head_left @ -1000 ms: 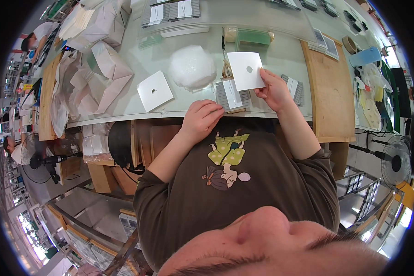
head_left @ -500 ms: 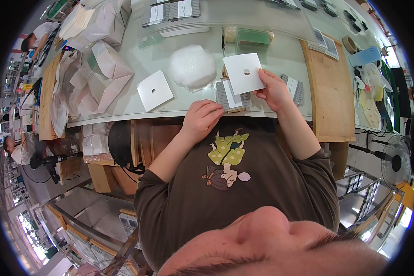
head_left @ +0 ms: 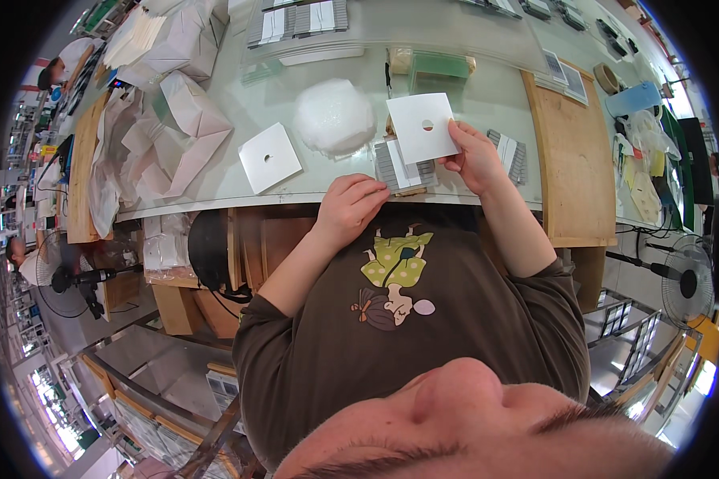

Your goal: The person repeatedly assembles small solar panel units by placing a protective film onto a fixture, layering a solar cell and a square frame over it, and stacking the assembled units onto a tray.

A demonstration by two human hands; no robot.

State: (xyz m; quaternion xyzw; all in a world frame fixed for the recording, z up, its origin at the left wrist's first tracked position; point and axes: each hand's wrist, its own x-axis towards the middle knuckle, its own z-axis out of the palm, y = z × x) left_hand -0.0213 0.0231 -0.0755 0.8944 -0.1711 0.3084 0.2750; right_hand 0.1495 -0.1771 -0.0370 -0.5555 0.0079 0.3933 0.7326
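My right hand (head_left: 478, 158) pinches a white square card (head_left: 415, 145) by its right edge, thumb on top. The card has a small round hole in the middle and is tilted over part of a grey striped bundle (head_left: 387, 169) with a white band. My left hand (head_left: 351, 206) is closed at the near left corner of that bundle, its curled fingertips on the edge; its thumb is mostly hidden. Another white card (head_left: 270, 158) with a hole lies to the left. Right of my right hand lies a second banded grey bundle (head_left: 513, 152), partly covered by the hand.
A round pad of white foam sheets (head_left: 334, 116) sits behind my left hand. A green block (head_left: 439, 65) stands farther back. Crumpled white wrapping (head_left: 188, 132) covers the table's left. A wooden board (head_left: 571, 160) borders the right, near a roll of tape (head_left: 605, 77).
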